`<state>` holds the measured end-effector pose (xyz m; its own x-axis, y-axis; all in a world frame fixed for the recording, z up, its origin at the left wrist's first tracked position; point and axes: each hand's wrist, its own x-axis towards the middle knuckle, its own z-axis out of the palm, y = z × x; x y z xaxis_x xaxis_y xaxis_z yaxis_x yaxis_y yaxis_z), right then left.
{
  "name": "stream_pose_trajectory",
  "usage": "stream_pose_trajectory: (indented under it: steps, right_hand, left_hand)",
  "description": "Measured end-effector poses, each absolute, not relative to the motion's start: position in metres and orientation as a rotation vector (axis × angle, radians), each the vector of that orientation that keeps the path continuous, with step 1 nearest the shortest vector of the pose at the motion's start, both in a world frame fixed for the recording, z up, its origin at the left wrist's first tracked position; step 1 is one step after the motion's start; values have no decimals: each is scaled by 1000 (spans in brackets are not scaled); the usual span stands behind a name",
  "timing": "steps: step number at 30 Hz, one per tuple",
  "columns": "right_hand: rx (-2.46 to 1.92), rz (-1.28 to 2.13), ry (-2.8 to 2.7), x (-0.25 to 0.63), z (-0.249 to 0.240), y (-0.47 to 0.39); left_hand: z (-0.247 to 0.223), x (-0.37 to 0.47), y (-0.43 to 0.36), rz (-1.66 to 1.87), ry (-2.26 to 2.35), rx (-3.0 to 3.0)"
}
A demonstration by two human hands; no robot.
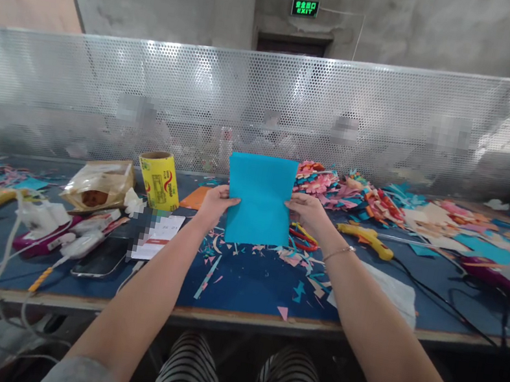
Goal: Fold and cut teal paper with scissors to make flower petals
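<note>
Head view, middle of the frame: a bright blue rectangular paper sheet is held up facing the wearer, above a dark blue tabletop. The left hand pinches its left edge, thumb on the near face, and the right hand grips the right edge at nearly the same height. Holding opposite sides probably keeps the sheet flat and level (its top edge hints at more than one layer, though I cannot be sure). Whether its lower edge touches the surface is hard to tell.

Left of centre stands a yellow printed cylindrical container, upright, its open mouth showing a brown inner wall; its contents are hidden. Just beside it, a brown cardboard box wrapped in clear plastic has something round and reddish-brown showing at its front. Lower left, a purple packet has white tissues rising from its top, presumably for easy pulling.

Right of centre, a yellow glue gun lies on its side near the right forearm, perhaps placed for easy reach. Behind it, multicoloured paper pieces are heaped against a perforated metal screen.
</note>
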<state>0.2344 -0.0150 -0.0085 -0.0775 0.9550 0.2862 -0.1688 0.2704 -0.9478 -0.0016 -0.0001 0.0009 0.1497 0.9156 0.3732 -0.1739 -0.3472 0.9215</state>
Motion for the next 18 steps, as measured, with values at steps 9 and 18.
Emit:
stream_pose_trajectory:
  steps: [9,18]
  right_hand:
    - [-823,1205,-1205,239,-12,-11]
    - [-794,1253,-1223,240,-9,-12]
  left_hand:
    - [-2,-3,4,1443,809,1424]
    - [7,0,-4,1473,811,1322]
